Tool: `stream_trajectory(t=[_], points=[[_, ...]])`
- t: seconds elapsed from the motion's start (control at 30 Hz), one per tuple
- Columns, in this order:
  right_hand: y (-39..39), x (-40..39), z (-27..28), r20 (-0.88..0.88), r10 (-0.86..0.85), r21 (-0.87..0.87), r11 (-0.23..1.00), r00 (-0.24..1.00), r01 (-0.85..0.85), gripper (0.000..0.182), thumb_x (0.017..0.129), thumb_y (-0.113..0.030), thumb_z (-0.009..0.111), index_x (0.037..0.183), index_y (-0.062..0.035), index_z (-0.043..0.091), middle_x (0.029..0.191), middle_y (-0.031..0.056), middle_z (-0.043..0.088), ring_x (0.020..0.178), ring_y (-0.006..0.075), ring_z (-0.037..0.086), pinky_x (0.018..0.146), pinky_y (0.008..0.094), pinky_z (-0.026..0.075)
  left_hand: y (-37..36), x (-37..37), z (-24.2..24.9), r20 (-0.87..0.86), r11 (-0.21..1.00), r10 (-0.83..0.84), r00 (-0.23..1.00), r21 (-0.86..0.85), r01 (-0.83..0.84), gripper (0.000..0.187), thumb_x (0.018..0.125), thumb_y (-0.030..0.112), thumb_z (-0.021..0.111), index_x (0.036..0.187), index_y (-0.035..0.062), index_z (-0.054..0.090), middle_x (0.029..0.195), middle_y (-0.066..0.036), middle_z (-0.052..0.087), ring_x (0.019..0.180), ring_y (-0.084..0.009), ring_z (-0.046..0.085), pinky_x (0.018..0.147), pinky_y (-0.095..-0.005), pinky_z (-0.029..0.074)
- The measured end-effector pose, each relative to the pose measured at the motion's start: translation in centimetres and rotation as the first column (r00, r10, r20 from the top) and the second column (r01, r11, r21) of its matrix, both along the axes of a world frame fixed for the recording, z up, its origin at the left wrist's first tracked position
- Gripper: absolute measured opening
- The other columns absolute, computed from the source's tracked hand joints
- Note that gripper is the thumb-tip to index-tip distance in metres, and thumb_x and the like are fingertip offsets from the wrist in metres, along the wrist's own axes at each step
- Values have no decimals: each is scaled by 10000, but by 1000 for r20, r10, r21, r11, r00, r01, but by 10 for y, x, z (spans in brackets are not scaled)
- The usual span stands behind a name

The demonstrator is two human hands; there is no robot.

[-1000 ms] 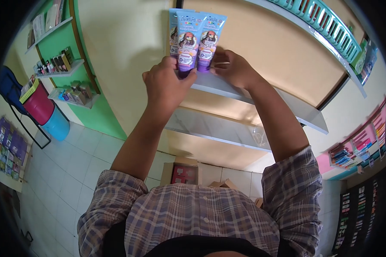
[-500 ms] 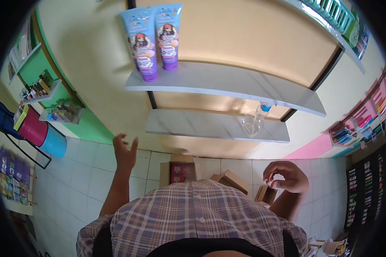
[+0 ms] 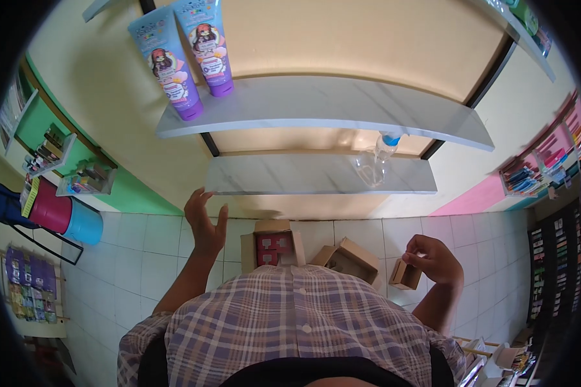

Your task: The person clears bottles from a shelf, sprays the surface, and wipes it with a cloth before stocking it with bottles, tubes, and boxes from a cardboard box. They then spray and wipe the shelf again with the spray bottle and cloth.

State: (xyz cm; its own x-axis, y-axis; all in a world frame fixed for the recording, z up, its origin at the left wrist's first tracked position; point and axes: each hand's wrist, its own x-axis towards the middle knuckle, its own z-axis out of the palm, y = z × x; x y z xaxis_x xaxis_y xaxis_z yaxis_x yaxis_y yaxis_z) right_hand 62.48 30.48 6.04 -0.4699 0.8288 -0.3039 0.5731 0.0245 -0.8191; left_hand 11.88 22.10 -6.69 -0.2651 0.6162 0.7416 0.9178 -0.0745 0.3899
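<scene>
My left hand [image 3: 206, 224] hangs just below the left end of the lower marbled shelf [image 3: 271, 175], fingers and thumb apart, holding nothing. On the right, my right hand [image 3: 434, 260] is curled, with its thumb and fingertips together and nothing visible in them. In view it overlaps a small open cardboard box [image 3: 405, 275] on the floor. Two blue-and-purple squeeze tubes, a left one [image 3: 168, 68] and a right one [image 3: 206, 51], stand on caps at the left end of the upper marbled shelf [image 3: 323, 106]. A clear plastic bottle [image 3: 386, 151] with a blue cap stands on the lower shelf.
On the tiled floor are a cardboard box [image 3: 297, 248] with red packages inside and another open carton [image 3: 348, 259]. Pink and blue buckets [image 3: 84, 220] stand left. Stocked wall shelves [image 3: 87, 180] line the left side, and a dark display rack [image 3: 557, 261] stands right.
My view has shifted, so the tubes and shelves appear higher and the tubes further left. My left hand is nearer the lower shelf's edge. My right fingers and thumb have closed together.
</scene>
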Motion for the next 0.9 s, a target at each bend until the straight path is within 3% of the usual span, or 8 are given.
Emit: stream_trajectory(t=[0.07, 0.2, 0.43, 0.6, 0.73, 0.83, 0.87, 0.9], points=[[1, -7, -10, 80, 11, -12, 1000, 997, -10, 273, 877, -268, 747, 902, -18, 641, 813, 58, 666, 790, 135, 601, 741, 310, 502, 5, 8, 7, -182, 989, -5, 983, -148, -22, 547, 933, 283, 639, 1395, 54, 456, 1417, -169, 474, 1324, -388, 417, 1048, -493, 296], [2, -14, -31, 159, 31, 22, 999, 987, -35, 305, 883, -301, 739, 915, -11, 651, 850, 115, 697, 813, 198, 652, 757, 338, 517, 10, 17, -10, -180, 948, -41, 983, -319, -18, 556, 962, 337, 588, 1425, 66, 441, 1487, -155, 438, 1408, -418, 330, 1116, -505, 255], [-3, -14, -71, 361, -48, -12, 998, 931, 56, 313, 880, -316, 745, 880, -21, 639, 869, 122, 702, 833, 222, 670, 754, 344, 524, 19, 20, -10, -177, 970, -10, 984, -239, -33, 629, 867, 267, 683, 1418, 77, 448, 1460, -145, 460, 1396, -424, 346, 1103, -529, 258], [-2, -32, -147, 287, 122, -118, 989, 950, -92, 316, 875, -326, 748, 894, -24, 656, 863, 130, 699, 811, 236, 665, 731, 355, 521, 20, 21, -13, -220, 963, 7, 975, -262, -67, 700, 828, 241, 729, 1430, 62, 420, 1456, -145, 449, 1392, -415, 342, 1129, -533, 247], [-13, -81, -232, 412, 320, -257, 939, 853, -228, 333, 870, -372, 733, 931, -49, 681, 933, 154, 711, 898, 290, 681, 789, 392, 529, 24, 23, -24, -252, 952, 32, 967, -287, -106, 744, 826, 247, 736, 1455, 64, 382, 1483, -133, 416, 1407, -412, 307, 1130, -548, 222], [-41, -117, -298, 523, 489, -317, 872, 698, -373, 345, 853, -387, 730, 954, -61, 686, 968, 177, 705, 946, 342, 672, 809, 428, 526, 24, 26, -40, -227, 969, 45, 973, -226, -98, 693, 826, 245, 727, 1422, 83, 413, 1460, -124, 433, 1396, -413, 326, 1105, -522, 225], [-49, -128, -318, 558, 568, -340, 821, 605, -458, 341, 846, -380, 728, 971, -66, 682, 989, 184, 696, 971, 362, 661, 817, 446, 522, 23, 25, -51, -158, 997, -10, 987, -73, -2, 698, 822, 242, 739, 1409, 62, 407, 1453, -127, 430, 1383, -426, 323, 1115, -543, 221], [-62, -139, -341, 550, 574, -355, 818, 606, -452, 341, 846, -380, 728, 971, -66, 682, 989, 184, 696, 971, 362, 661, 817, 446, 522, 19, 26, -62, -93, 993, -75, 993, 83, 83, 704, 819, 240, 751, 1397, 41, 402, 1446, -130, 426, 1371, -438, 320, 1125, -563, 218]])
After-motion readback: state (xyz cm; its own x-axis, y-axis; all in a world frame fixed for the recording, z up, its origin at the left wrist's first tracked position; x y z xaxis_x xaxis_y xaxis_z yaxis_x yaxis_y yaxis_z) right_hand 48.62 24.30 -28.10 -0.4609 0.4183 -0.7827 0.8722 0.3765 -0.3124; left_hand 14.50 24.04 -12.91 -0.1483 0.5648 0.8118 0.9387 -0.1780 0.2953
